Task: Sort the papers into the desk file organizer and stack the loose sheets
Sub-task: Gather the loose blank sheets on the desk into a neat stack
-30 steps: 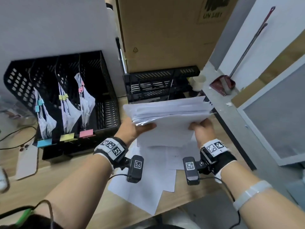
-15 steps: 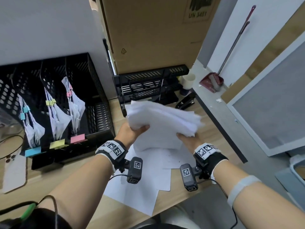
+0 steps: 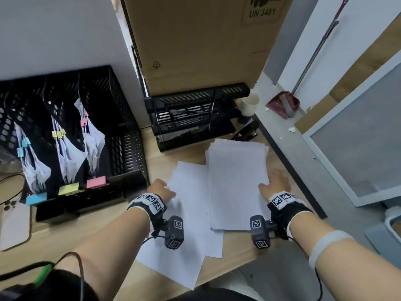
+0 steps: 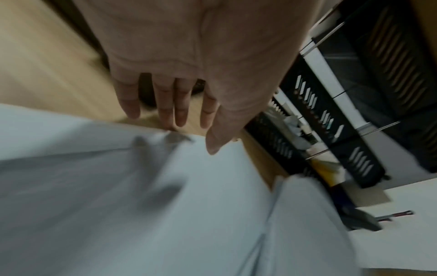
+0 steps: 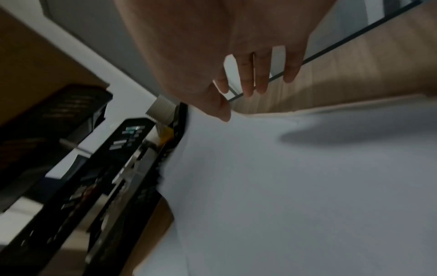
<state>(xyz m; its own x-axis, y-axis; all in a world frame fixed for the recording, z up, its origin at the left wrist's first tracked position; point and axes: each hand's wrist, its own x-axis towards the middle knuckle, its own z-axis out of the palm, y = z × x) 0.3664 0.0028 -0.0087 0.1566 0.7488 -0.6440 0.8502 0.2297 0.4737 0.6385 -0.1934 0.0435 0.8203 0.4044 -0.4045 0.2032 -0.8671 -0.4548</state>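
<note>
Left hand (image 3: 161, 190): fingers (image 4: 181, 110) straight and slightly spread, holding nothing; it sits at the left edge of the loose white paper sheets (image 3: 191, 213) lying fanned on the light wooden desk (image 3: 65, 235). Whether the fingertips touch paper cannot be told; the left wrist view is blurred.

Right hand (image 3: 274, 183): fingers (image 5: 248, 78) extended, nothing gripped. It sits at the right edge of the stacked white paper pile (image 3: 236, 183), thumb at the pile's border.

The pile lies flat on the desk, overlapping the right side of the loose sheets, its edges roughly squared, its far end just in front of the black tiered letter tray (image 3: 195, 118).

The black mesh upright file organizer (image 3: 117, 131) stands at the left of the desk, well apart from the pile. 3 of its compartments hold clipped paper bundles (image 3: 69, 153), with blue, yellow and pink clips and matching coloured sticky labels (image 3: 68, 189) along the front.

Behind the tray stands a large brown cardboard box (image 3: 199, 44). A white-cased phone (image 3: 15, 224) lies at the desk's left edge.
</note>
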